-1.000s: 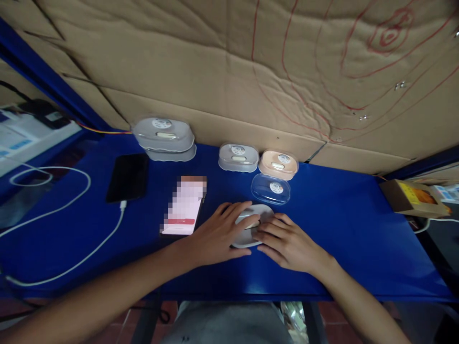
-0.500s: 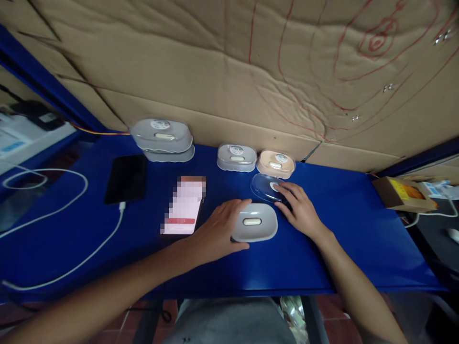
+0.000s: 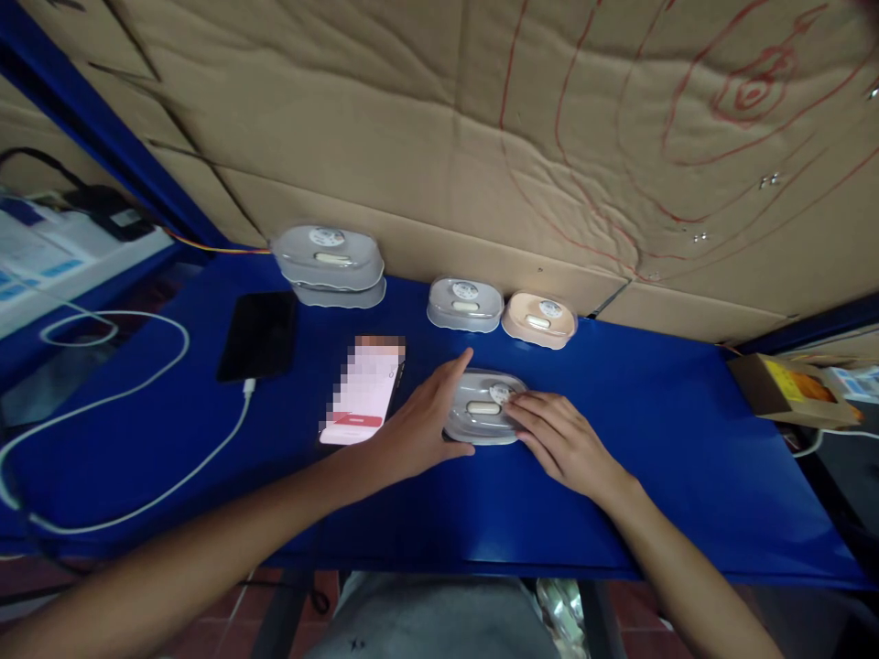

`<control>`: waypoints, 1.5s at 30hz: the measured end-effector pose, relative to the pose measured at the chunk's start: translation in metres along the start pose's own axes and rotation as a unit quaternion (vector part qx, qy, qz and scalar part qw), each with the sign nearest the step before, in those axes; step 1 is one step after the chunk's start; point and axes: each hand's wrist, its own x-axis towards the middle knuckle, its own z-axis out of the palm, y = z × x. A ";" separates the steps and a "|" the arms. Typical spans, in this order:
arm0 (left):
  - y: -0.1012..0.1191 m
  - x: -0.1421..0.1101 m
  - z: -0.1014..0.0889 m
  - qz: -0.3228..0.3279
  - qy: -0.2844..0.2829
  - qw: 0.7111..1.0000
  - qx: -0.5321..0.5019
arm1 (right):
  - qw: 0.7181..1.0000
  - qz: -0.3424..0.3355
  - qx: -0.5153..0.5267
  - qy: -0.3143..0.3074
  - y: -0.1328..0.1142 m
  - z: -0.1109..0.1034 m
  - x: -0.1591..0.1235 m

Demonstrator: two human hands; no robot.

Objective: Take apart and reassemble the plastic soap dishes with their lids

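A grey oval soap dish [image 3: 468, 426] with a small cream oblong piece [image 3: 483, 408] at its middle rests on the blue table. Over it lies a clear plastic lid [image 3: 473, 383] with a round white sticker [image 3: 501, 394]. My left hand [image 3: 427, 419] curves round the dish's left end, thumb in front and fingers behind, holding it. At the right end, my right hand [image 3: 567, 439] grips the lid, fingertips beside the sticker and thumb at the near edge. Whether the lid is fully seated cannot be made out.
Behind stand a lidded grey dish [image 3: 467, 316], a lidded peach dish [image 3: 539, 331] and a stack of lidded grey dishes [image 3: 328, 265]. Leftward lie a lit phone [image 3: 361, 394], a dark phone [image 3: 257, 336] and a white cable [image 3: 240, 426]. A cardboard box [image 3: 762, 389] sits far right.
My right hand has brought the clear lid from behind the dish toward me and onto it. My left hand has stayed at the dish's left end. The view has shifted slightly.
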 end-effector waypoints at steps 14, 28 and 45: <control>0.000 0.003 -0.011 0.046 -0.012 0.999 0.017 | 0.999 -0.014 0.023 -0.033 -0.010 0.002 0.003; 0.000 0.003 -0.008 0.035 -0.005 0.997 0.068 | 0.999 -0.025 0.028 -0.021 -0.007 0.004 0.004; -0.006 0.005 -0.012 0.062 -0.015 0.998 0.026 | 0.998 -0.014 0.034 -0.049 -0.004 0.006 0.003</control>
